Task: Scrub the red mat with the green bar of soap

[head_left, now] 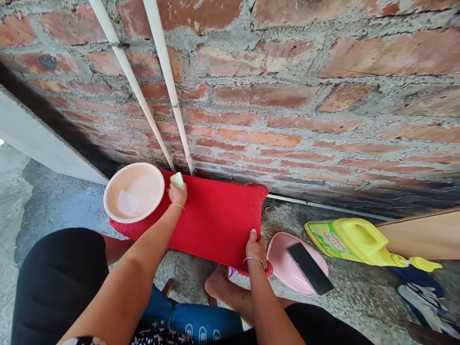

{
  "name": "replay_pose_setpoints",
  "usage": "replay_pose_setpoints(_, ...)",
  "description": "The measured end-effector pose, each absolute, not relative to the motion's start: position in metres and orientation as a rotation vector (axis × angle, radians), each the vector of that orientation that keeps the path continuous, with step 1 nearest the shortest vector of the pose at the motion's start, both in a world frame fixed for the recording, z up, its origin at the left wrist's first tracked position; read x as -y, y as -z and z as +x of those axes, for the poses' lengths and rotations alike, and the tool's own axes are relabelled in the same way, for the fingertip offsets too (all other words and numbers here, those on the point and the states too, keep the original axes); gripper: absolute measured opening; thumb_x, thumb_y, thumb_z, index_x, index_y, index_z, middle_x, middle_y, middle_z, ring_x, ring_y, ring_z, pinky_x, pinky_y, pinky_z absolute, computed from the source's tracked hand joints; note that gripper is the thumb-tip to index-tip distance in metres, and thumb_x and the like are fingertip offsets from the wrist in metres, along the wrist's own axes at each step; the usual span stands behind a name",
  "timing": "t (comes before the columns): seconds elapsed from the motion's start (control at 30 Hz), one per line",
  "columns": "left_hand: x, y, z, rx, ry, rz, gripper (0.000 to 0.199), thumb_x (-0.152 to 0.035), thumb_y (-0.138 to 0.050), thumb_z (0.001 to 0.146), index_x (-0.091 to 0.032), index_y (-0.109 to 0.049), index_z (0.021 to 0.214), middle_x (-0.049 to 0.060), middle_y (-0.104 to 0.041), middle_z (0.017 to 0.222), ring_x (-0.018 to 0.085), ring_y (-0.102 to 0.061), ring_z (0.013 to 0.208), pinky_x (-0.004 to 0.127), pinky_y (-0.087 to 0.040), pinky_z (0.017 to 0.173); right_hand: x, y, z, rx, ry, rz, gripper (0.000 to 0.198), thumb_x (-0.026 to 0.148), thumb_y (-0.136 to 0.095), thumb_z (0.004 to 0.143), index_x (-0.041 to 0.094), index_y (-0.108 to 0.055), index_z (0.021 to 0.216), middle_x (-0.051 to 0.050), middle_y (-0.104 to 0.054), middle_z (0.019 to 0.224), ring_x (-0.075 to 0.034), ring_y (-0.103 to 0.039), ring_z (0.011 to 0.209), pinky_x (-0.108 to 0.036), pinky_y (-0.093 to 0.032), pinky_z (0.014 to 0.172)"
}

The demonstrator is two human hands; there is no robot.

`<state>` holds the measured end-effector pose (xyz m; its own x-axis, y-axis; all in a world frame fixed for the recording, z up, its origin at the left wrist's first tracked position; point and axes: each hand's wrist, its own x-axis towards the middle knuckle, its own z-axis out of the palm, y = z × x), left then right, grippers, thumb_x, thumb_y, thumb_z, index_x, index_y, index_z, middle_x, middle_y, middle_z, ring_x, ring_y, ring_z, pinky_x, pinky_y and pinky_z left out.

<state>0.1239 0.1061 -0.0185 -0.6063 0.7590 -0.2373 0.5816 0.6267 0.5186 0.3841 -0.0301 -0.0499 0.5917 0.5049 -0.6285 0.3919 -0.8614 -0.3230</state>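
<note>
My left hand (177,194) is closed around a pale green block (176,180); whether it is a sponge or a bar of soap I cannot tell. It is above the far left part of a red mat (215,215) with rough, shaggy ends. Beside this hand, on the mat's left end, stands a pale pink basin (138,189) that seems to hold clear water, with a bright pale patch inside. My right hand (256,249) grips the mat's near right edge, thumb on top and fingers hidden beneath.
A pink plastic stool or lid (278,256) lies at the right with a black phone (311,268) on it. Farther right are a yellow detergent bottle (359,239) on its side and shoes (424,302). Two white pipes (167,72) run down the brick wall (287,96).
</note>
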Motion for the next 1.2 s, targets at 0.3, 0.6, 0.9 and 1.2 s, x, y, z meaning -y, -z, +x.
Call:
replay_pose_setpoints(0.3,-0.068,0.033,0.253,-1.622,-0.281,1.853,0.053,-0.037,-0.07,0.072,-0.021,-0.056,0.12,0.01,-0.063,0.109,0.029,-0.054,0.112,0.04,-0.043,0.096,0.029,0.051,0.385,0.713,-1.144,-2.684,0.07,0.06,-0.014,0.096,0.016,-0.039,0.144,-0.018,-0.056,0.133,-0.034,-0.054,0.121,-0.05,-0.041,0.097)
replay_pose_setpoints(0.6,-0.05,0.032,0.191,-1.915,-0.44,1.704,0.053,-0.037,-0.064,0.078,-0.023,-0.051,0.127,0.01,-0.058,0.115,0.025,-0.055,0.107,0.036,-0.044,0.097,0.03,0.048,0.385,0.718,-1.147,-2.687,0.071,0.062,-0.014,0.095,0.016,-0.04,0.143,-0.019,-0.058,0.131,-0.034,-0.056,0.118,-0.05,-0.043,0.094)
replay_pose_setpoints(0.9,-0.048,0.032,0.176,-2.306,-0.482,1.33,0.052,-0.037,-0.06,0.083,-0.014,-0.047,0.127,0.017,-0.056,0.114,0.028,-0.057,0.109,0.04,-0.044,0.096,0.031,0.038,0.383,0.686,-1.178,-2.662,0.071,0.061,-0.015,0.096,0.014,-0.038,0.145,-0.02,-0.054,0.136,-0.036,-0.051,0.124,-0.052,-0.04,0.098)
replay_pose_setpoints(1.2,-0.015,0.048,0.169,-1.796,-0.439,1.875,0.061,-0.033,-0.067,0.077,-0.022,-0.046,0.133,0.009,-0.055,0.115,0.024,-0.054,0.108,0.04,-0.044,0.099,0.028,0.038,0.383,0.696,-1.191,-2.635,0.068,0.056,-0.018,0.097,0.011,-0.038,0.145,-0.022,-0.053,0.137,-0.036,-0.051,0.125,-0.05,-0.04,0.1)
